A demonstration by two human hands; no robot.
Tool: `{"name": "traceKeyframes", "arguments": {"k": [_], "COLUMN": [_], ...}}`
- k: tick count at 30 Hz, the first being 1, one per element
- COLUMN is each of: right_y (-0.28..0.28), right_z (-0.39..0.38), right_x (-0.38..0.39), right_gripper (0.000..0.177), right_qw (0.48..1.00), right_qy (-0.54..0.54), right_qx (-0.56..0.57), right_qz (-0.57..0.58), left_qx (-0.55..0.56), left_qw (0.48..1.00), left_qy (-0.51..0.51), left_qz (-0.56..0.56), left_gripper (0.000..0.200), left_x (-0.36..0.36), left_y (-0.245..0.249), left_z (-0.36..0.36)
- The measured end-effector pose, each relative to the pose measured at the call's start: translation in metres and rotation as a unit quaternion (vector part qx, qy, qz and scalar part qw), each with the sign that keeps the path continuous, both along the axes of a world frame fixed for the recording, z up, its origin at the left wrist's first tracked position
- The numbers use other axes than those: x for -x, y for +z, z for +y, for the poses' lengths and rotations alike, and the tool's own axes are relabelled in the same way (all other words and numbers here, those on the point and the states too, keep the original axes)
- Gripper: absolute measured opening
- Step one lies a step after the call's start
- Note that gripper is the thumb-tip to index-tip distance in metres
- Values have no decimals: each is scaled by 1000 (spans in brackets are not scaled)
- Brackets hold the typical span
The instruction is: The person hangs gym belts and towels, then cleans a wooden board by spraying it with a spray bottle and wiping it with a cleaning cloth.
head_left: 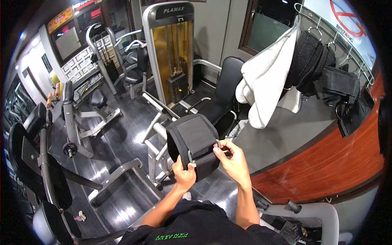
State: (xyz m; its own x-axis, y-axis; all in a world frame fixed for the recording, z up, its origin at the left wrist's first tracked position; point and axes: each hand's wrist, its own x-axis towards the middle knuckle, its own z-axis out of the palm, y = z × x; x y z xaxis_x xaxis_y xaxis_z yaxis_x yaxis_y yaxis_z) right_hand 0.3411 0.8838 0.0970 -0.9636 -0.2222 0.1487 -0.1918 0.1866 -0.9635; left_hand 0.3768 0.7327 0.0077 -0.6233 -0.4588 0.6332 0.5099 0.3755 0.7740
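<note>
- Two bare hands on one black padded fabric cuff [192,136], seen from the head camera, held up in the air just left of the red-brown wooden counter [339,159], above the dark gym floor.
- Left hand [183,174] closed round the cuff's lower edge, thumb on the front, fingers curled behind: a full, firm grip.
- Right hand [233,160] on the side nearer the counter, thumb and forefinger pinched narrow on the small grey metal ring [218,143] at the cuff's edge, remaining fingers loosely bent.
- Cuff curled into an open loop, padded face towards the camera, a webbing band across its lower half.
- Step in hand, as a judgement: working the strap end at the ring, with the cuff steadied from below. Threading in or drawing out, impossible to tell.
- Called for next, likewise a judgement: a steady hold below, a straight pull at the ring along the band, no twist in the webbing.
- Above the counter: a white cloth towel [267,77] draped from a chrome wall rack of hooks [326,28], with more black fabric straps [322,69] hanging beside it.
- Well beyond the counter's left end: a tall grey weight-stack machine [171,49] marked PLAMAX.
</note>
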Motion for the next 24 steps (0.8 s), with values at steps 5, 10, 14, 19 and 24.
{"name": "traceKeyframes", "arguments": {"k": [5, 10, 14, 19, 24], "right_y": [-12, -48, -62, -28, -1], "right_z": [8, 1, 4, 22, 51], "right_x": [-9, -18, -22, -24, -37], "right_gripper": [27, 29, 28, 30, 26], "right_qw": [998, 985, 971, 964, 975], "right_qy": [-44, -110, -153, -136, -133], "right_qx": [-39, 70, 124, 167, 124], "right_qz": [36, 112, 134, 156, 129], "left_qx": [-28, -69, -64, -16, 168], "left_qw": [999, 996, 996, 985, 904], "left_qy": [-6, -33, -41, -166, -366], "left_qz": [-26, -50, 45, 36, -145], "left_gripper": [57, 58, 40, 41, 34], "left_x": [-9, -10, -8, -16, -30], "left_y": [-15, -22, -17, 2, 74], "left_z": [28, 43, 62, 55, 16]}}
